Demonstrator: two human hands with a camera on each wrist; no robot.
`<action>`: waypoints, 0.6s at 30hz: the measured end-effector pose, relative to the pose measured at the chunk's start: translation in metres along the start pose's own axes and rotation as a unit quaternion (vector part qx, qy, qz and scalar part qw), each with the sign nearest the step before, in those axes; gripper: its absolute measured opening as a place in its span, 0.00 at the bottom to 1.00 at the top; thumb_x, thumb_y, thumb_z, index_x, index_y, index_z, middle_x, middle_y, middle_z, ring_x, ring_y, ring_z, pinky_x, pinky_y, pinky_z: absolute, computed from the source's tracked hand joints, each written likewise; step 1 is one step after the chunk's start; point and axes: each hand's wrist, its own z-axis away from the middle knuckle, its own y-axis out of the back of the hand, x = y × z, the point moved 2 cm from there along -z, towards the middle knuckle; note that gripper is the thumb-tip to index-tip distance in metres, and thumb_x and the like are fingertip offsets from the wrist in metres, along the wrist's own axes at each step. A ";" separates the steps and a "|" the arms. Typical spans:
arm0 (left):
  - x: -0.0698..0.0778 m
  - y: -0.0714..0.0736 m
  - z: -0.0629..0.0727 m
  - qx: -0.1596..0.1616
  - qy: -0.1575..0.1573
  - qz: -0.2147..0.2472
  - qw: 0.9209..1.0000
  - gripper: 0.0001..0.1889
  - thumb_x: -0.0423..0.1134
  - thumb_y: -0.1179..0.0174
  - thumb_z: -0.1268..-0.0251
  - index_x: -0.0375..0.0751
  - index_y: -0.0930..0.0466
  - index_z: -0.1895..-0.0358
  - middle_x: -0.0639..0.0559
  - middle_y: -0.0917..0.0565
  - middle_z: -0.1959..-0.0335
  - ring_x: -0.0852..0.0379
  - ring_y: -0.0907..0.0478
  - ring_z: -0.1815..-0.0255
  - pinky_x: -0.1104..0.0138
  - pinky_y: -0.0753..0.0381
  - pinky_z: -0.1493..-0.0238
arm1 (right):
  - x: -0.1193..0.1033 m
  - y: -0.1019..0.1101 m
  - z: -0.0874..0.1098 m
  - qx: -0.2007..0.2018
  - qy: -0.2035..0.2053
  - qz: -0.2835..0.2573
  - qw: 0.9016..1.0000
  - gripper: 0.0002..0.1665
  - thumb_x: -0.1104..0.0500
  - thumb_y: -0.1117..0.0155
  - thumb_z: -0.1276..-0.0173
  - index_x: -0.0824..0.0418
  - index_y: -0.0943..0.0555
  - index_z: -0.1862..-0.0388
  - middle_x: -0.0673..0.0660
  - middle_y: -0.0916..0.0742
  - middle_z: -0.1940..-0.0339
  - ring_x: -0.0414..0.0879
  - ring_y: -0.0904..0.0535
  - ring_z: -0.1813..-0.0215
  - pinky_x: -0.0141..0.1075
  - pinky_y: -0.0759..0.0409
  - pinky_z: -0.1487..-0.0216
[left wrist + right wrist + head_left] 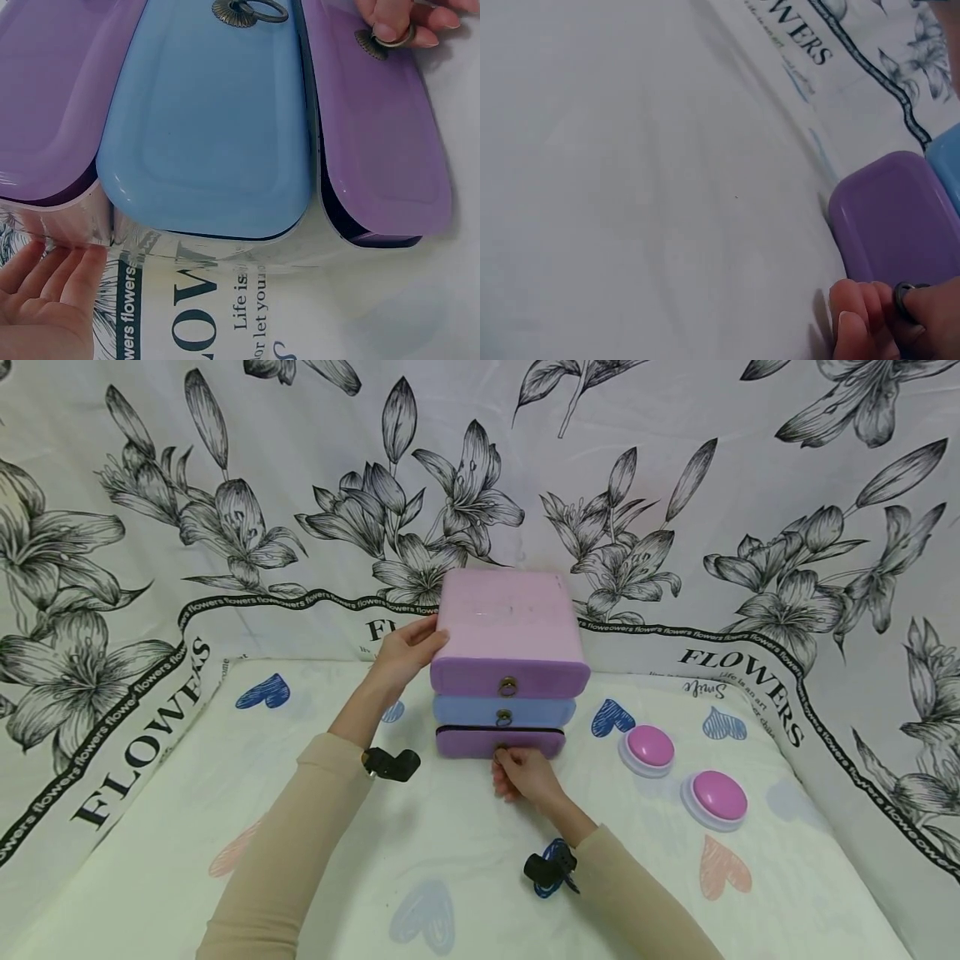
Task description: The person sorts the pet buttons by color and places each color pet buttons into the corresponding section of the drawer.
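Observation:
A small drawer cabinet (510, 614) with a pink top stands against the cloth backdrop. It has a purple top drawer (457, 680), a blue middle drawer (465, 709) and a purple bottom drawer (465, 742). My left hand (408, 652) rests against the cabinet's upper left side, its fingers (46, 274) fairly straight along the wall. Low at the front, my right hand (528, 774) pinches the ring pull (406, 34) of the bottom drawer between thumb and finger. That drawer sits slightly out, with a dark gap behind its front. The blue drawer's ring pull (264, 10) hangs free.
Two pink push buttons on white bases, a nearer button (720, 795) and a farther button (650, 746), lie to the right of the cabinet. A white cloth with printed hearts (423, 917) covers the table. Flower-printed fabric (637, 527) rises behind.

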 end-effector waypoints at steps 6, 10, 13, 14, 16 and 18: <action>-0.001 0.000 0.000 -0.001 -0.004 0.005 1.000 0.30 0.45 0.41 0.37 0.46 0.37 0.33 0.48 0.30 0.36 0.56 0.30 0.39 0.65 0.27 0.41 | 0.002 0.001 0.005 -0.005 0.018 0.044 0.999 0.20 0.53 0.49 0.29 0.67 0.19 0.71 0.53 0.17 0.79 0.40 0.21 0.81 0.31 0.21 0.81; -0.001 0.000 -0.001 0.001 -0.003 0.001 1.000 0.30 0.46 0.41 0.38 0.46 0.37 0.33 0.48 0.30 0.36 0.56 0.29 0.39 0.65 0.27 0.41 | 0.005 0.001 0.007 -0.022 0.022 0.050 0.998 0.20 0.52 0.48 0.29 0.67 0.18 0.69 0.54 0.16 0.76 0.40 0.21 0.80 0.31 0.20 0.79; 0.000 0.000 -0.001 0.000 -0.004 0.001 1.000 0.30 0.46 0.41 0.38 0.46 0.37 0.33 0.49 0.30 0.36 0.56 0.29 0.39 0.65 0.27 0.41 | 0.006 0.002 0.010 -0.029 0.015 0.052 0.998 0.20 0.51 0.48 0.29 0.65 0.18 0.68 0.53 0.16 0.75 0.40 0.20 0.79 0.31 0.19 0.78; 0.000 0.000 -0.001 -0.001 -0.004 0.001 1.000 0.30 0.46 0.41 0.38 0.46 0.37 0.33 0.49 0.30 0.36 0.56 0.30 0.39 0.65 0.27 0.41 | 0.007 0.002 0.011 -0.032 0.011 0.053 0.998 0.19 0.51 0.47 0.29 0.65 0.18 0.68 0.53 0.16 0.75 0.40 0.20 0.78 0.31 0.19 0.78; 0.000 0.000 -0.001 -0.002 -0.003 0.002 1.000 0.30 0.46 0.41 0.38 0.46 0.37 0.33 0.49 0.30 0.36 0.56 0.30 0.39 0.65 0.27 0.41 | 0.008 0.002 0.012 -0.039 0.004 0.055 0.998 0.19 0.51 0.47 0.30 0.64 0.18 0.67 0.53 0.16 0.75 0.40 0.20 0.78 0.31 0.19 0.77; -0.001 0.000 0.000 -0.001 -0.001 0.002 1.000 0.30 0.47 0.41 0.38 0.47 0.37 0.33 0.49 0.30 0.36 0.56 0.30 0.39 0.65 0.27 0.41 | 0.009 0.002 0.015 -0.048 0.003 0.057 0.997 0.19 0.50 0.47 0.30 0.64 0.18 0.67 0.53 0.16 0.75 0.40 0.20 0.78 0.31 0.19 0.77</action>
